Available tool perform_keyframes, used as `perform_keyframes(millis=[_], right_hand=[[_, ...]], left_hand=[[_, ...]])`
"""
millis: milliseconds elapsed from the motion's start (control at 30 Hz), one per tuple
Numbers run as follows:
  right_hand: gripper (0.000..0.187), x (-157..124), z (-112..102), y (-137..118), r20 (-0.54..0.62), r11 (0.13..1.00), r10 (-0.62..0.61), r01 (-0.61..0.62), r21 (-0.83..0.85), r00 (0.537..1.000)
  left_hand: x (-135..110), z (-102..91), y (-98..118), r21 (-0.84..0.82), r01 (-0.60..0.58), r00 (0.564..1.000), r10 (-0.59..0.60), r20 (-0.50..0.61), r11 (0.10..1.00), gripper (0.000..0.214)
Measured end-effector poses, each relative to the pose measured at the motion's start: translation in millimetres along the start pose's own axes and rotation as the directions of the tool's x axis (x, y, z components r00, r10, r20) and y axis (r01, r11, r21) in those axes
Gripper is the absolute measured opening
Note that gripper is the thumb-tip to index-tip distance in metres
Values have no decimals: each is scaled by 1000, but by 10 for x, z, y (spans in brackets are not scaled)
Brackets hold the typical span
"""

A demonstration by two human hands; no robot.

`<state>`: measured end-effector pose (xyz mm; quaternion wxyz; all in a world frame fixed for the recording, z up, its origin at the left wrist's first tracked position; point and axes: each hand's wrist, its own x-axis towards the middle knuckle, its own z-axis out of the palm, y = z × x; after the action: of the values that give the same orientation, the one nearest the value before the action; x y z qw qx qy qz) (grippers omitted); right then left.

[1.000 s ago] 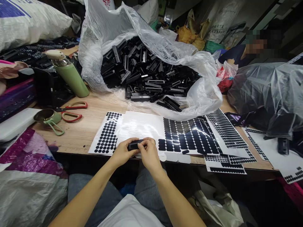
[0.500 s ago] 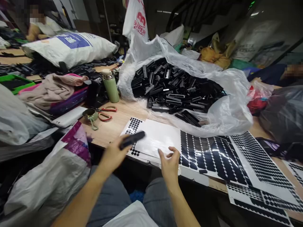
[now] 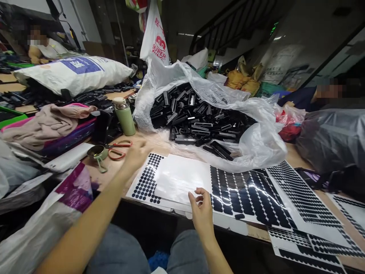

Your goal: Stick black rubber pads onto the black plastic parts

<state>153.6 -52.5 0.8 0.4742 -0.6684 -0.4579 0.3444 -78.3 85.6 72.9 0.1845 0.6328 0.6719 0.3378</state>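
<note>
My left hand [image 3: 138, 153] is stretched forward past the spotted sticker sheet, between the red-handled scissors [image 3: 117, 149] and the clear plastic bag [image 3: 258, 142]. Motion smears its fingers, so whether it holds anything cannot be made out. My right hand [image 3: 202, 203] hovers at the front edge of a blank white sheet [image 3: 182, 177], fingers loosely curled and thumb apart from them; nothing shows in it. Under the white sheet lies a sheet of round black stickers [image 3: 146, 182]. To its right is a sheet of elongated black stickers [image 3: 239, 188]. Many black plastic parts [image 3: 196, 118] fill the bag.
A green flask [image 3: 124, 118] and a small metal cup [image 3: 97, 153] stand left. More sticker sheets [image 3: 305, 194] overlap at the right, some past the table edge. A stuffed white sack [image 3: 76, 74] lies behind. Two other people sit farther off, left and right.
My left hand has moved forward and left; the black plastic part it held is no longer visible in it. My right hand stays by the white sheet. The view has shifted slightly.
</note>
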Motion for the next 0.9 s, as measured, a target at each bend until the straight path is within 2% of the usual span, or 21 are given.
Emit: perform_keyframes(millis=[33,100,167,267,367,467,533,633,700,767,800,833,900], right_hand=[[27,3,-34,19,-10,1000,-6,5,-8,1000],[25,11,-123,71,-37,1000,-12,10,-29,999],[24,23,-229,140,-55,998,-5,2,-55,998],[24,54,-378,245,-79,996,18,-24,-85,997],[23,100,-451,281,-90,995,29,-38,-92,996],[20,144,-413,208,-54,995,15,-20,-94,998],[18,162,-322,118,-9,995,-11,10,-100,1000],[11,168,-81,-43,139,984,-113,130,-119,984],[8,158,134,-151,309,954,-221,271,-131,925],[9,137,360,-246,476,899,-294,409,-158,829],[10,121,464,-284,540,870,-292,454,-194,790],[10,100,555,-314,584,843,-264,478,-247,768],[10,45,695,-347,602,792,-160,466,-394,782]], left_hand=[[246,333,184,111,-109,991,99,87,988,46],[685,894,472,125,-233,961,209,181,964,44],[1036,1280,639,126,-298,932,261,252,946,46],[1394,1567,689,164,-314,913,250,323,935,56],[1558,1655,620,221,-299,918,217,331,928,67],[1567,1643,557,249,-296,922,207,328,922,59],[1515,1563,528,249,-288,925,201,322,925,49],[1352,1286,468,252,-254,943,181,280,934,46],[1169,1014,401,141,-193,957,155,244,971,49],[930,727,306,-143,-44,961,81,265,989,51],[796,596,248,-304,71,952,27,305,950,51],[660,483,185,-441,201,931,-30,365,875,48],[399,325,50,-582,458,854,-150,498,672,40]])
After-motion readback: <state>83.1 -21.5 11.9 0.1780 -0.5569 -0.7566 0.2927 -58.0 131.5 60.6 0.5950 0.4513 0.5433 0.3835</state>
